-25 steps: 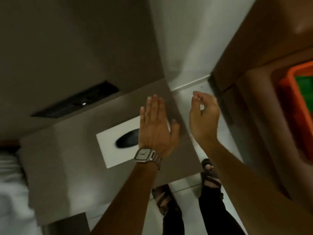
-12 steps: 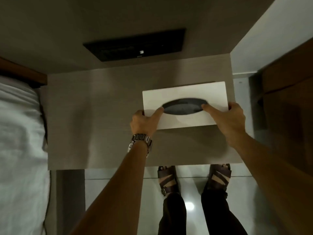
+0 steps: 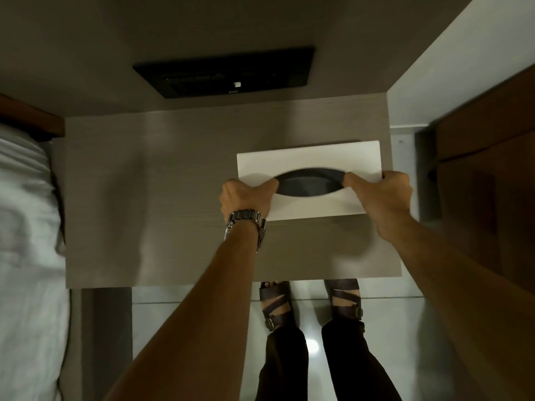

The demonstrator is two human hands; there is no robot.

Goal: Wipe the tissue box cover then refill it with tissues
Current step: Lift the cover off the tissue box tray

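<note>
Head view: the white tissue box cover (image 3: pixel 309 180) lies on the grey worktop (image 3: pixel 173 198), toward its right edge and near the back. The left hand (image 3: pixel 246 198) grips the cover's left end and the right hand (image 3: pixel 382 195) grips its right end. On both hands the thumb lies over the top face by an end of the dark oval slot (image 3: pixel 309 182), while the other fingers (image 3: pixel 389 176) curl round the cover's ends, so both hands are clenched on the cover. A metal watch (image 3: pixel 246 222) sits on the left wrist. Behind the cover, a dark panel (image 3: pixel 223 72) is set in the wall; left of the cover, past the worktop's edge, is a white bed (image 3: pixel 26 227). The person's sandalled feet (image 3: pixel 275 302) stand on the pale floor below the worktop's front edge.

No cloth and no tissue pack are in sight, and the slot looks dark and empty. The task therefore seems to be at its start: wiping and refilling are both still to do, and the hold looks like a lift or a repositioning.

Compared with half a second earlier, the thumbs have closed in on the slot ends and the grip looks tighter. A second ago both hands hovered open above the cover without touching it.
</note>
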